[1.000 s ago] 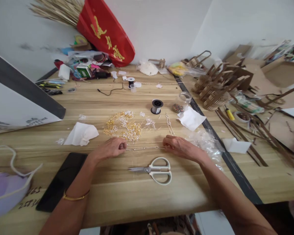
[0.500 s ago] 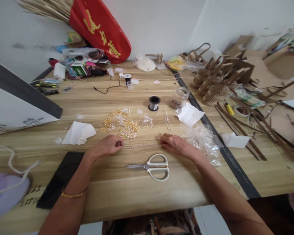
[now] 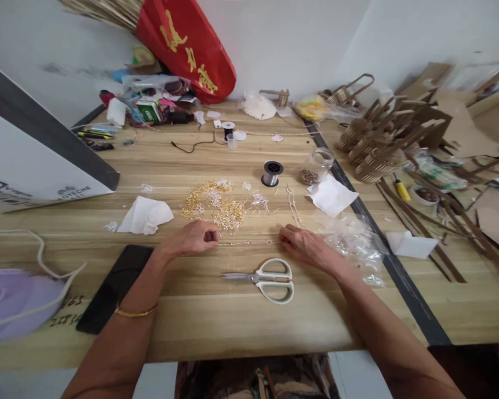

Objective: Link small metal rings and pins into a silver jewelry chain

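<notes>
A thin beaded chain (image 3: 249, 243) is stretched straight across the table between my two hands. My left hand (image 3: 197, 238) pinches its left end, fingers curled, and my right hand (image 3: 301, 243) pinches the other end. Just beyond lies a heap of gold and clear beads (image 3: 228, 215), with loose silvery pins (image 3: 259, 201) beside it. White-handled scissors (image 3: 270, 280) rest in front of the chain, blades pointing left. A second chain (image 3: 292, 205) lies in a narrow loop above my right hand. Behind it stands a spool of wire (image 3: 271, 173).
A glass jar of beads (image 3: 318, 166), white paper (image 3: 332, 195) and clear plastic bags (image 3: 355, 246) are on the right. A black phone-like slab (image 3: 114, 288) and crumpled tissue (image 3: 145, 215) lie left. Small woven baskets (image 3: 374, 147) stand at the back right.
The view has shifted, so the table's things appear slightly farther right. Both hands still hold the chain taut, in nearly the same place above the scissors.
</notes>
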A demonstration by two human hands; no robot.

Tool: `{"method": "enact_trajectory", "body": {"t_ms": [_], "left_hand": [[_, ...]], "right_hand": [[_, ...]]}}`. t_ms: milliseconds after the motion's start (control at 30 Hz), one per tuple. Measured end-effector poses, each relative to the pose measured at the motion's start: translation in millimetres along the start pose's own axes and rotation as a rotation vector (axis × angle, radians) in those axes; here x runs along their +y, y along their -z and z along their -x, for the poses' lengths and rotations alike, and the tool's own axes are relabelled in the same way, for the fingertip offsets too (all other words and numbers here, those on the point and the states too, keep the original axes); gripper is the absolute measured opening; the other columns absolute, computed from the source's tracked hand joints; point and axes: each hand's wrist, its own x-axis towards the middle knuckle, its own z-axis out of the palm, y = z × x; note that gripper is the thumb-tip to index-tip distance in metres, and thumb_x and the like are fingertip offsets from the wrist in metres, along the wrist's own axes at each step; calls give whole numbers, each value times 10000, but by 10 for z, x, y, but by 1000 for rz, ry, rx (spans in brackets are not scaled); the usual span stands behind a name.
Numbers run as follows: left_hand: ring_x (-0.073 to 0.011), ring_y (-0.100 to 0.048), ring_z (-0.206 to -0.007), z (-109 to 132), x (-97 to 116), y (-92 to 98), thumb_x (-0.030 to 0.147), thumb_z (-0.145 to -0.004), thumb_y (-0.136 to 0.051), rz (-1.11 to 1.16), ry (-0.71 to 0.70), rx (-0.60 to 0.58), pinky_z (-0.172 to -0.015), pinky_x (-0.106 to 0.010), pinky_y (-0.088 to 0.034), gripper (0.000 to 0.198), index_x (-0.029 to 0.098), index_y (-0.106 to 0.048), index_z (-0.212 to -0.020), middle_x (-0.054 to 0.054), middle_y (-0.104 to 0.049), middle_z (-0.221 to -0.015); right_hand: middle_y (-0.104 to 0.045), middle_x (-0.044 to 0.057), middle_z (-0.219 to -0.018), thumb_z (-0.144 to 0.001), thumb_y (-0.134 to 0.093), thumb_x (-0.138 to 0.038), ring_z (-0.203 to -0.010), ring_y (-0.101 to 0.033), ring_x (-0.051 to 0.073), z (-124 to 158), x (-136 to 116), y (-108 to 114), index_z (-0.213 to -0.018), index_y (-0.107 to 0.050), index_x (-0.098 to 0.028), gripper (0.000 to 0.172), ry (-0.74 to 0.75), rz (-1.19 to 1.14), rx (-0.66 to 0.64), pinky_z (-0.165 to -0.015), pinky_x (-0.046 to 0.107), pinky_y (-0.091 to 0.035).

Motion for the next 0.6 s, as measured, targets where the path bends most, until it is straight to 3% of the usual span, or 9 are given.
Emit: {"method": "enact_trajectory", "body": {"t_ms": [233,600], "left_hand": [[-86,-497,-552,-25,-84,-57,148,-673,-520,72,-31,31,-537,-187,-371,78,146,-598,-674,22,-573,-592],[-85,-506,-550,-63,-88,-106,138,-673,-541,86,-23,19,-539,-183,-386,96,144,-632,-700,21,-579,-585]], "right_hand": [[-542,48,-872,-886,-389,-72,-702,-532,125,16,-66,23,-899,-486,-163,133,-42,118,1,-610,237,-299],[-559,60,-886,-890,-375,-85,-690,-535,138,30,2,-42,-903,-501,-155,145,-49,242,34,-560,269,-237]]}}
